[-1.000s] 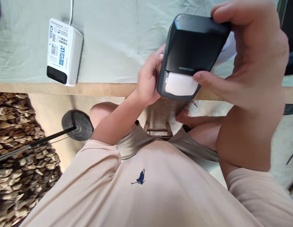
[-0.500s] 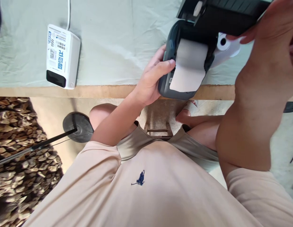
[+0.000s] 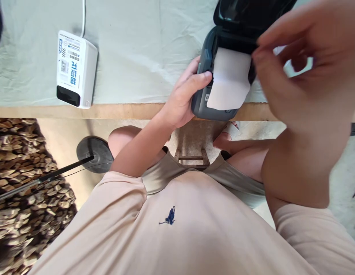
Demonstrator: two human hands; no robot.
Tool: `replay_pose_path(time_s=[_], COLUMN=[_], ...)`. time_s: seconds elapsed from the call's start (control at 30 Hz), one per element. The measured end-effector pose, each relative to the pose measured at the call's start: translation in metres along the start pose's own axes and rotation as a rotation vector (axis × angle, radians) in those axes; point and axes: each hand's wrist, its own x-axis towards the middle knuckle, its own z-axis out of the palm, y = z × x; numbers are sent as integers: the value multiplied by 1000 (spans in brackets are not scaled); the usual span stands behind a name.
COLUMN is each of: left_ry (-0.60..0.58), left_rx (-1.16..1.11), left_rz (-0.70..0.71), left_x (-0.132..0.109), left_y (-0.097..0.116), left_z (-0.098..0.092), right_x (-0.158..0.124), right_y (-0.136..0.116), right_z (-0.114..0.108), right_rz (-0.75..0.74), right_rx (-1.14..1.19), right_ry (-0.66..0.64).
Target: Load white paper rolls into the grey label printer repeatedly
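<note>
Head view: one white box (image 3: pixel 76 72), one cable (image 3: pixel 83 17), sit left on the table (image 3: pixel 128 49). One dark printer (image 3: pixel 202 100) is over the table's front edge, lid (image 3: pixel 248 15) up, one paper strip (image 3: pixel 230 78) spilling from its bay. Left hand (image 3: pixel 183 97) clamps printer's left side; right hand (image 3: pixel 312 68) blocks its right edge, grip can't tell.

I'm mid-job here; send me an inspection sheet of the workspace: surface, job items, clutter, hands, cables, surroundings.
Surface: pale green cloth over a wood-edged table.
Job's things: dark printer, lid raised, white paper over its front.
Clutter: white boxy device.
Hands: left hand grips the printer; right hand at its opposite side, contact unclear.
Cables: white cable at the boxy device.
Surroundings: stacked wood; round black base on the floor.
</note>
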Motion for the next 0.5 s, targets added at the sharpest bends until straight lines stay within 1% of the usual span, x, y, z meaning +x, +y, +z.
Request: replay_pose_path(time_s=[0.07,0.1,0.13,0.27,0.4,0.47,0.5], left_ry=[6,6,7,43,87,103,104], left_rx=[25,36,52,131,100,37,7], left_rz=[15,19,19,-9,-24,-7,4], left_x=[-1,-1,-2,-2,-3,-3,-3], left_y=[0,0,0,2,2,1,1], left_z=[1,2,2,4,5,6,7], right_x=[1,2,3,6,6,5,4], right_y=[2,4,7,12,4,0,-1], right_z=[-3,-3,-2,2,-3,-8,-9], right_rz=[-83,-93,-78,-23,-4,5,40], right_rx=[-216,-285,-310,-331,-314,-213,-73], right_ry=[-185,-235,-257,-315,-300,-321,-310])
